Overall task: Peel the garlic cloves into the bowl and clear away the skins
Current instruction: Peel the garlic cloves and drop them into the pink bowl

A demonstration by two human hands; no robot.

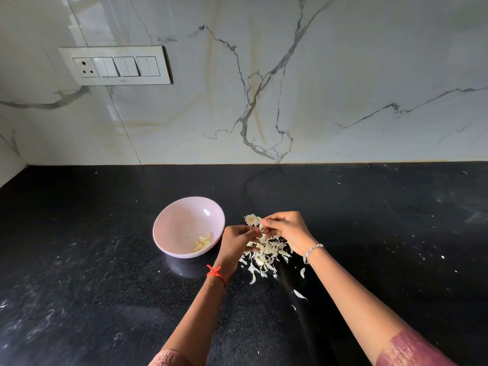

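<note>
A pale pink bowl (182,223) stands on the black counter, tipped slightly, with several peeled garlic cloves (203,243) at its lower right. Just right of it, my left hand (237,241) and my right hand (286,231) meet over a heap of white garlic skins (266,253). Both pinch a small garlic clove (261,228) between their fingertips. The dry root end of the garlic bulb (251,220) lies on the counter just behind the hands.
Loose skin flakes (299,294) are scattered on the black counter (105,273) toward me. A marble backsplash rises behind, with a switch panel (115,65) at upper left.
</note>
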